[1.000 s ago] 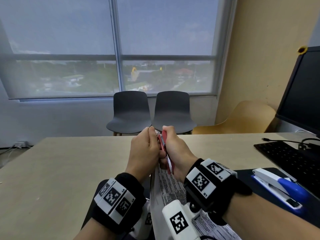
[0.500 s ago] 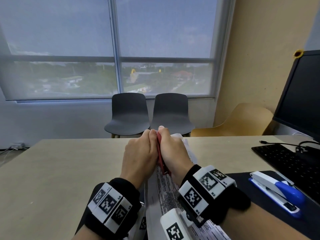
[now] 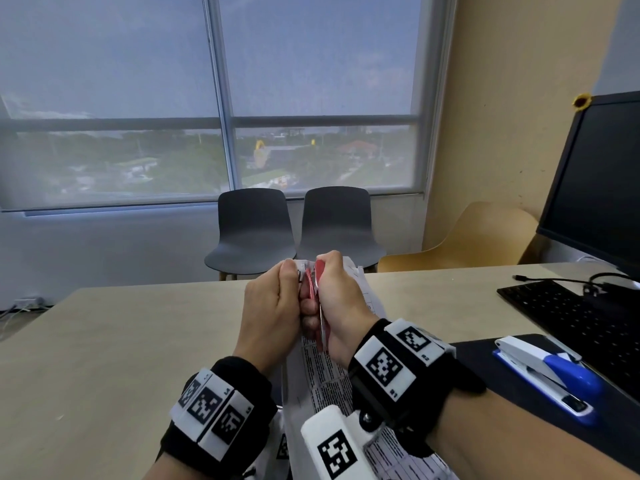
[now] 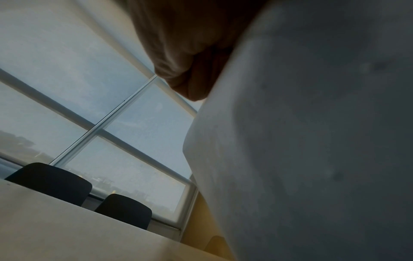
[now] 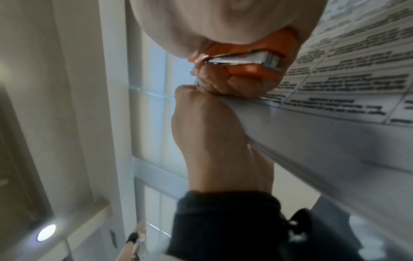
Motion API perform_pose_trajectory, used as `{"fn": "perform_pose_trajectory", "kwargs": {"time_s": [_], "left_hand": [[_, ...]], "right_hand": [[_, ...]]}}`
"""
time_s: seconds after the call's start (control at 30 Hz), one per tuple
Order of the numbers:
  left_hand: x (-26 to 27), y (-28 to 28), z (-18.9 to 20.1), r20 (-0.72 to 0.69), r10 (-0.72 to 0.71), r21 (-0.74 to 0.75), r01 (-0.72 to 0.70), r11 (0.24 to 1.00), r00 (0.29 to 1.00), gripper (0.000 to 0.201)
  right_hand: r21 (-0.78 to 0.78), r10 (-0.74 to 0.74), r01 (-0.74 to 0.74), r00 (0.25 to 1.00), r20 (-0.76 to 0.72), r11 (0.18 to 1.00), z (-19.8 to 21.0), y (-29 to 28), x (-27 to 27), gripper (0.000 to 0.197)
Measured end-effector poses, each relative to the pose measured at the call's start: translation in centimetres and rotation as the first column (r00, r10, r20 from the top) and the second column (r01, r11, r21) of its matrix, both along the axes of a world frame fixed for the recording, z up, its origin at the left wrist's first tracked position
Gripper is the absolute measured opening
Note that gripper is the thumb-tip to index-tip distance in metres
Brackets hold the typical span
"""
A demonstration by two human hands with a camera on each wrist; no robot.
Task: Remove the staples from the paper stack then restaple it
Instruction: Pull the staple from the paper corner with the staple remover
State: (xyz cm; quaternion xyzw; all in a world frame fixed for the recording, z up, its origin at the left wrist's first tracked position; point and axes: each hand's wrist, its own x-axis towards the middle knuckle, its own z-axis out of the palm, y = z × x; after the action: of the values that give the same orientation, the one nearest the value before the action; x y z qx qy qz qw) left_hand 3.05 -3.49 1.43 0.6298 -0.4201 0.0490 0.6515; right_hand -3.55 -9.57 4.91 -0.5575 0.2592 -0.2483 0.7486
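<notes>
Right grip (image 3: 341, 299) squeezes red staple remover (image 3: 317, 289); its tip hidden behind paper stack (image 3: 322, 379).

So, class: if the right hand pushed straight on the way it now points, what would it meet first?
Probably the left hand, pressed close against the right hand at the paper stack's top corner; beyond that, depth is unclear.

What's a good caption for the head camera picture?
Both hands, left and right, work a red staple remover on the paper stack.

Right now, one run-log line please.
stage: removing staple | left hand: pinches paper stack corner | right hand: grips red staple remover | stapler: idle on desk
</notes>
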Motion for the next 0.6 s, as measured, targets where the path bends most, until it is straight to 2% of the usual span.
{"fn": "perform_pose_trajectory", "kwargs": {"time_s": [0.1,0.2,0.27,0.33,0.47,0.53,0.6], "left_hand": [[-0.2,0.1,0.3,-0.027,0.006,-0.008,-0.007,1.000,1.000,0.051],[0.0,0.1,0.6,0.106,0.103,0.022,-0.106,0.994,0.989,0.051],[0.1,0.0,0.5,0.176,0.140,0.048,-0.151,0.987,0.974,0.051],[0.1,-0.2,0.5,0.219,0.166,0.068,-0.184,0.981,0.962,0.050],[-0.3,-0.1,0.7,0.265,0.239,0.085,-0.269,0.959,0.934,0.048],[-0.6,0.0,0.9,0.278,0.280,0.095,-0.316,0.944,0.919,0.051],[-0.7,0.0,1.1,0.266,0.290,0.110,-0.328,0.938,0.919,0.053]], "right_hand": [[-0.048,-0.009,0.009,1.000,-0.012,0.999,0.3,0.2,-0.1,0.050],[-0.318,-0.111,0.092,0.993,-0.041,0.944,0.0,-0.2,0.1,0.056],[-0.583,-0.197,0.135,0.979,-0.044,0.801,-0.3,-0.6,-0.2,0.067],[-0.782,-0.277,0.159,0.961,-0.018,0.603,-0.6,-0.8,-0.7,0.067],[-0.961,-0.384,0.134,0.923,0.032,0.241,-0.6,-1.5,-1.2,0.060],[-0.983,-0.425,0.110,0.904,0.038,0.146,0.0,-2.2,-1.8,0.056],[-0.988,-0.444,0.105,0.895,0.046,0.109,0.7,-3.3,-2.5,0.056]]}}
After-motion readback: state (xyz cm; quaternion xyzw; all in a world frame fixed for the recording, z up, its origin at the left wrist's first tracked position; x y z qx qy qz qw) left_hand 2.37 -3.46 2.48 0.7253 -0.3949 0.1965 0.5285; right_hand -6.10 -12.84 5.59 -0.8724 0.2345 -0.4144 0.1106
